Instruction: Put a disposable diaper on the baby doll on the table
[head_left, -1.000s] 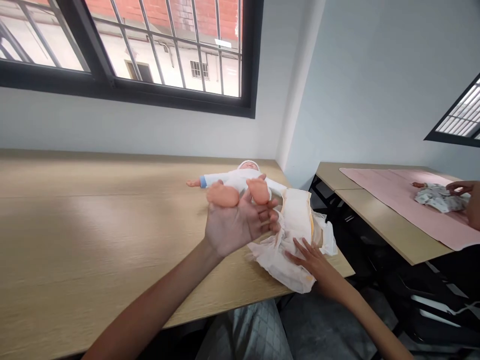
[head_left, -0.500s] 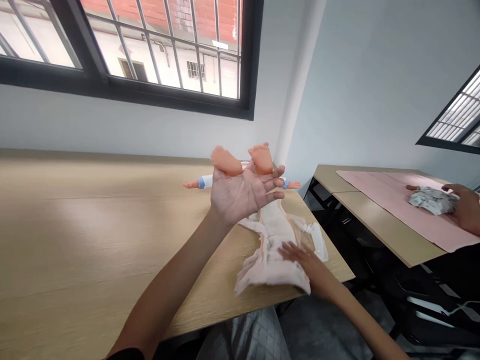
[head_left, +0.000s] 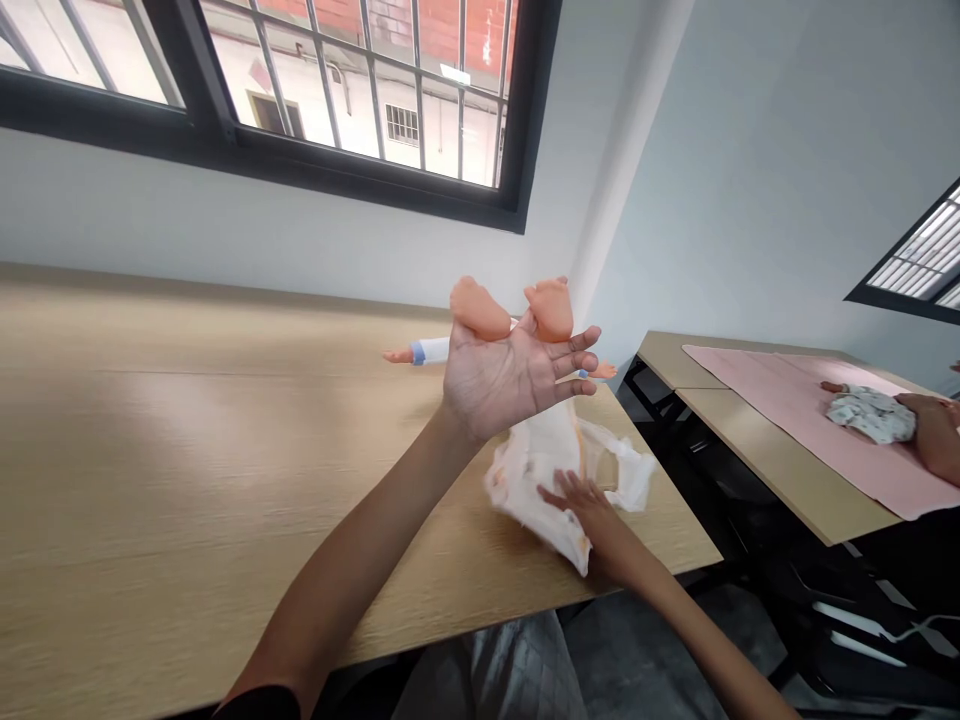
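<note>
My left hand holds up the baby doll's two feet, palm towards me. Its ankles rest across this hand, a finger between them. Behind it the doll's white sleeve with a blue cuff and small hand stick out to the left. The other doll hand shows to the right; the doll's head and body are hidden. An opened white diaper lies below on the table, its near end folded and a side tab spread right. My right hand lies on the diaper, fingers spread.
The wooden table has its right edge close to the diaper. Across a gap is a second table with a pink mat, a doll in patterned clothes and another person's arm. A barred window is in the wall ahead.
The diaper's near end, spread wide before, is now bunched and folded inward under my right hand. My left hand still holds the doll's feet up. The whole view has shifted slightly.
</note>
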